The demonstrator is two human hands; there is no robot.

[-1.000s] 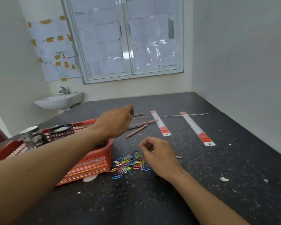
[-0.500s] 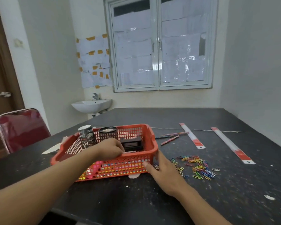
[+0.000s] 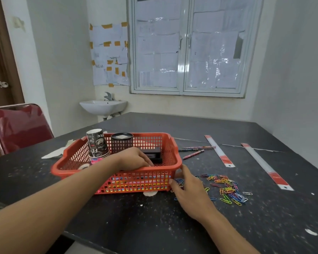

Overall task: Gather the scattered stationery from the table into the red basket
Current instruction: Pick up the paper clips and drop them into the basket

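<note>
Leftmost, the left hand [image 3: 136, 158] curls inside the basket [image 3: 136, 182]; whether it holds anything I cannot tell. The right hand [image 3: 189, 187], fingers straight, touches the basket's corner on the table [image 3: 154, 226]. Beside it lie clips [image 3: 226, 187]: light, slippery, probably best scooped. Farther back, stiff pencils [image 3: 193, 154] and flat rulers [image 3: 219, 152] likely lift by an end.

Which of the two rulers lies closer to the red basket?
The ruler beside the pencils; the other ruler lies farther right, past the paper clips.

Left hand [image 3: 134, 159] fingertips, perhaps something small, behind red basket [image 3: 136, 182] rim.
</note>
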